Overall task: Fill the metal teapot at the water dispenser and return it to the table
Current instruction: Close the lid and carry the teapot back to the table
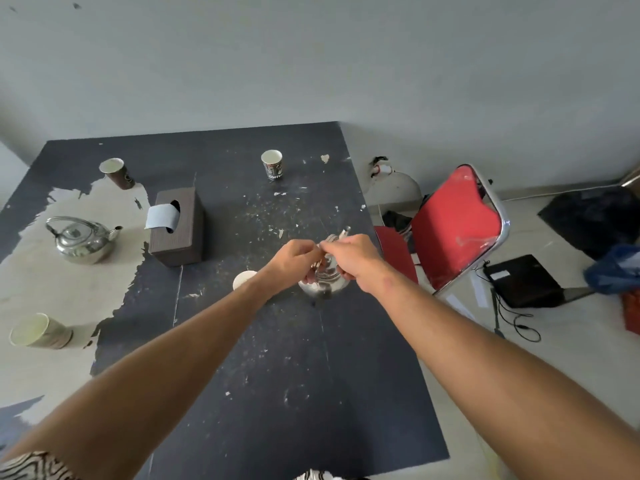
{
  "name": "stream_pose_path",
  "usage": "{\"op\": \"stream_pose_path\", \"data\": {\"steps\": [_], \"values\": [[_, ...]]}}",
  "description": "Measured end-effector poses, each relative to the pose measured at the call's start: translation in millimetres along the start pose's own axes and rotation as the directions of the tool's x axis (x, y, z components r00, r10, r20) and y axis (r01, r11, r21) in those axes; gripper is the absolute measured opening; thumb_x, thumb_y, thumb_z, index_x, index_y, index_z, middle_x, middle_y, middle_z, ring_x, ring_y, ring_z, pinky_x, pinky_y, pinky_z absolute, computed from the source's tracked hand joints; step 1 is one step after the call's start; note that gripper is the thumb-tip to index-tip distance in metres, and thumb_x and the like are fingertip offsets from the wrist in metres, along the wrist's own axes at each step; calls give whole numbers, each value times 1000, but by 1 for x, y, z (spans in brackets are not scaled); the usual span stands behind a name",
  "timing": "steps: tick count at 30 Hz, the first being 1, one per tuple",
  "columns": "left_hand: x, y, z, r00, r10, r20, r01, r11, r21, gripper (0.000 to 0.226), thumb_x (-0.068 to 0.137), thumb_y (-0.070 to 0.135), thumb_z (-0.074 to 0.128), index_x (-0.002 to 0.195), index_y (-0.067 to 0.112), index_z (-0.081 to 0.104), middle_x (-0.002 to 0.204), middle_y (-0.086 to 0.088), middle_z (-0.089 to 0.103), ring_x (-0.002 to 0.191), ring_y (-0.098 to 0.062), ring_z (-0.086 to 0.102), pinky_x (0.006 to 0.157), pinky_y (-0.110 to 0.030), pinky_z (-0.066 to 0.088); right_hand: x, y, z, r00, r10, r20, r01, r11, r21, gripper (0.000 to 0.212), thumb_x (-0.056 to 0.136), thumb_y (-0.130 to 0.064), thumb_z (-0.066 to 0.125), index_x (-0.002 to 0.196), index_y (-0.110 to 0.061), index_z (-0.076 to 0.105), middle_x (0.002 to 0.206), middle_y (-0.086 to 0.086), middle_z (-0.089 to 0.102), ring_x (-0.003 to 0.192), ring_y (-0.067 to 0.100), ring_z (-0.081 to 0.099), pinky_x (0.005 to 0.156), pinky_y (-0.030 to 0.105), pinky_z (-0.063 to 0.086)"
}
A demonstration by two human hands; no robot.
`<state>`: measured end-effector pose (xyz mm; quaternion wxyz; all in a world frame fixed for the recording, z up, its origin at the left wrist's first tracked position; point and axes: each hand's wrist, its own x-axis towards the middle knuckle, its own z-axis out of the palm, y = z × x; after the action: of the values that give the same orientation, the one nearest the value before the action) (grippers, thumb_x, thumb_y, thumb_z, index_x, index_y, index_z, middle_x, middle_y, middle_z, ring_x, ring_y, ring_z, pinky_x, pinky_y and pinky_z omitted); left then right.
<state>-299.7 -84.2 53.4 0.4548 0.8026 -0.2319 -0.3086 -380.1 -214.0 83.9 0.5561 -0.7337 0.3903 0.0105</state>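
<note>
Both forearms are reaching out; left hand (294,259) and right hand (349,258) are closing their grip on the metal teapot (323,280) handle above the surface (277,375).

Your two arms are bare from the hands up past the elbows. Your left hand (294,258) and right hand (349,256) carry no rings, watch or gloves that show. At the lower left edge your short sleeve (31,467) shows a wavy pattern of dark and cream stripes, like zebra print.
</note>
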Motion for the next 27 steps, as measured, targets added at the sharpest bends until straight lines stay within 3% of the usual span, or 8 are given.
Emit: {"op": "stream_pose_path", "data": {"steps": [6, 10, 12, 15, 18, 20, 23, 27], "values": [[15, 17, 7, 999, -4, 48, 6, 999, -52, 23, 104, 10, 54, 104, -8, 69, 90, -19, 73, 65, -16, 76, 56, -21, 55, 30, -14, -13, 992, -97, 77, 105, 990, -97, 30, 89, -19, 65, 60, -16, 56, 49, -7, 47, 52, 13, 42, 46, 24, 32], [28, 20, -20, 997, 55, -53, -49, 993, 103, 20, 96, 19, 66, 84, 4, 73, 70, -2, 74, 59, -9, 70, 63, -35, 58, 50, -30, -20, 959, -180, 220, 226, 952, -207, 25, 93, -22, 57, 72, -11, 66, 68, -2, 58, 65, 12, 50, 58, 29, 37], [38, 21, -36, 978, 119, -170, -87, 979, 185, 13, 91, 19, 71, 80, 14, 68, 69, 7, 70, 56, 0, 62, 60, -27, 51, 62, -38, -20, 939, -199, 280, 278, 920, -278, 23, 96, -22, 53, 81, -14, 68, 74, -4, 66, 67, 8, 55, 59, 28, 39], [53, 24, -54, 970, 183, -161, -136, 954, 266, 13, 92, 16, 72, 104, 20, 68, 93, 10, 66, 60, 12, 58, 55, -7, 40, 79, -49, -17, 903, -204, 379, 343, 873, -346, 20, 98, -23, 53, 90, -16, 69, 82, -1, 75, 63, 6, 58, 59, 26, 41], [70, 28, -70, 978, 206, -30, -185, 926, 328, 28, 95, 12, 69, 122, 17, 68, 92, 15, 61, 65, 22, 56, 57, -2, 41, 99, -62, -13, 875, -222, 431, 393, 844, -363, 14, 100, -23, 57, 91, -21, 68, 88, -3, 70, 78, 11, 62, 65, 27, 43], [82, 27, -82, 983, 181, 41, -183, 910, 372, 28, 97, 12, 67, 125, 15, 69, 107, 7, 69, 77, 15, 63, 72, -9, 48, 115, -70, -8, 864, -235, 444, 419, 826, -378, 13, 99, -23, 59, 98, -19, 71, 91, -2, 70, 79, 10, 61, 65, 27, 43], [101, 19, -98, 990, 132, 47, -139, 899, 414, 24, 100, 15, 64, 123, 11, 71, 111, -4, 74, 94, -18, 72, 90, -42, 59, 139, -77, 2, 851, -259, 457, 443, 822, -359, 10, 97, -26, 62, 97, -22, 71, 90, -4, 71, 80, 10, 61, 66, 25, 45], [124, 0, -113, 995, 104, 0, -95, 904, 417, 18, 100, 14, 65, 115, 9, 72, 105, -10, 76, 94, -27, 75, 92, -47, 59, 168, -81, 25, 833, -296, 468, 474, 818, -326, 4, 96, -24, 68, 97, -21, 70, 90, -7, 71, 81, 10, 63, 66, 21, 45]]}}
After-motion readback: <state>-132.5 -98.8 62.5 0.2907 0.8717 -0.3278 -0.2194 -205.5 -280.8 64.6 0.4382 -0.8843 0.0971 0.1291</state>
